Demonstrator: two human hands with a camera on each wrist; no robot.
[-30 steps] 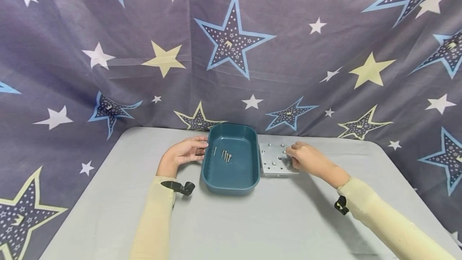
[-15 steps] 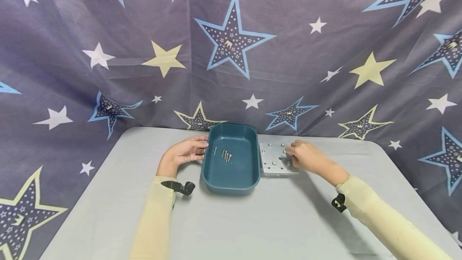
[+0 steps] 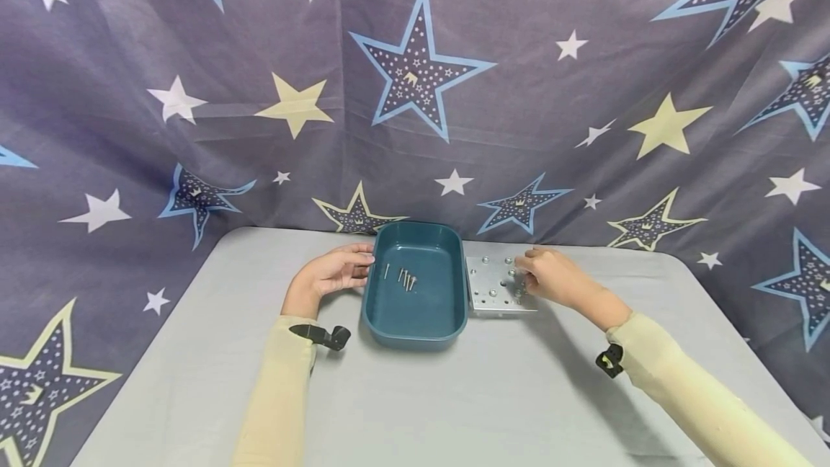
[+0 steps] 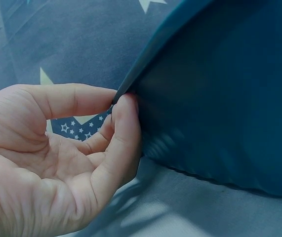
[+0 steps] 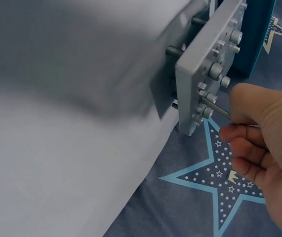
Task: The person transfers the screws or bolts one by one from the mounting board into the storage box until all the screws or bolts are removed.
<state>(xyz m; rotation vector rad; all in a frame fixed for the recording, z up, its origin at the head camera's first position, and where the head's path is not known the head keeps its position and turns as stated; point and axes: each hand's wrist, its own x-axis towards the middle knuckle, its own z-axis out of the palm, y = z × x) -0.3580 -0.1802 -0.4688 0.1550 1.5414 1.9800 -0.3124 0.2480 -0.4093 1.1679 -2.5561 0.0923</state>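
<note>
My left hand (image 3: 338,270) is at the left wall of a teal tray (image 3: 415,326); the left wrist view has the thumb and a finger pinching its rim (image 4: 145,54). Inside the tray lie several screws (image 3: 407,281). To its right is a silver metal plate (image 3: 488,281) with holes and screw heads across its top. My right hand (image 3: 554,276) is over the plate's right side. In the right wrist view, the thumb and forefinger pinch a thin metal screw (image 5: 217,107), its far end at the plate's face among other screw heads and its near end hidden by the fingers.
Everything stands on a pale grey table (image 3: 415,409). A dark curtain (image 3: 519,150) printed with stars hangs right behind its back edge. Screw shanks (image 5: 175,51) stick out under the plate in the right wrist view. Black straps (image 3: 320,337) are on both wrists.
My right hand shifts very slightly at the plate, and the fingers change their angle a little. The left hand and the tray stay where they were.
</note>
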